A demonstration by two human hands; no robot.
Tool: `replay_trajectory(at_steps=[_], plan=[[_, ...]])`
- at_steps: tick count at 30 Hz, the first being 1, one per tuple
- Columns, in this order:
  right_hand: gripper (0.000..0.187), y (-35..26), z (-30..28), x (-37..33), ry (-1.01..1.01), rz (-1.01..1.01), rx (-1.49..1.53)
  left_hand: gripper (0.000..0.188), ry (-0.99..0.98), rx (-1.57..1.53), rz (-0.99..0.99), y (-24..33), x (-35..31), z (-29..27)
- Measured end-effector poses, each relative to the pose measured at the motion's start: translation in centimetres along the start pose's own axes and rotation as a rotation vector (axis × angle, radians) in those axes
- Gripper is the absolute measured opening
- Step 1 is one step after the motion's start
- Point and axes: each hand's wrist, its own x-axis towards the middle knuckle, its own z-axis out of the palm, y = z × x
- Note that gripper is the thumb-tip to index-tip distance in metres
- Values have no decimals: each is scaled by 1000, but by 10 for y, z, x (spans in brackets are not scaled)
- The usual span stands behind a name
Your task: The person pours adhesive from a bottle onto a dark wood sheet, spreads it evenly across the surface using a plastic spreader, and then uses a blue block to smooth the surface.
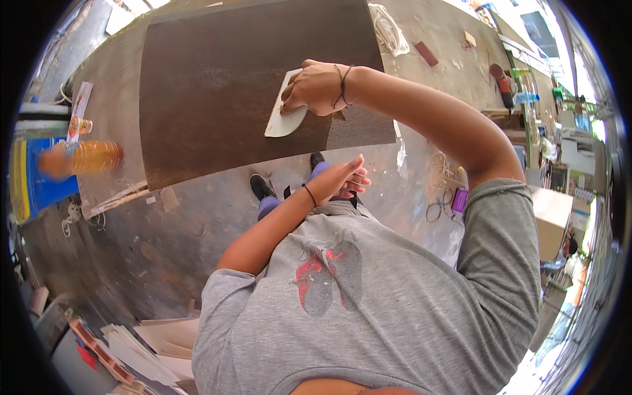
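A large dark brown sheet [210, 99] lies flat on the worktable. My right hand [316, 87] is closed round a white, half-round spreader [287, 120], whose straight edge faces left. The spreader rests on the sheet right of its middle. A greyer, rough-looking patch [362, 127] shows at the sheet's near right corner. Off the sheet's near edge, my left hand [342, 181] hovers before my waist, fingers stretched out and nothing held.
At the left stand a bottle of amber liquid [99, 158] and a blue and yellow container [46, 181]. Beyond the sheet's right edge lie a coiled white cord [390, 31], a reddish block [426, 54] and a red and black power tool [503, 87].
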Motion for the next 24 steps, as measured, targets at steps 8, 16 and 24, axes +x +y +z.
replay_trajectory(at_steps=[8,16,24], plan=[[40,4,-10,22,8,-272,-187,65,269,-471,242,7,36,36],[43,29,1,22,140,-476,-156,12,869,-795,742,-8,84,73],[53,41,14,17,163,-506,-170,20,878,-991,796,7,98,94]])
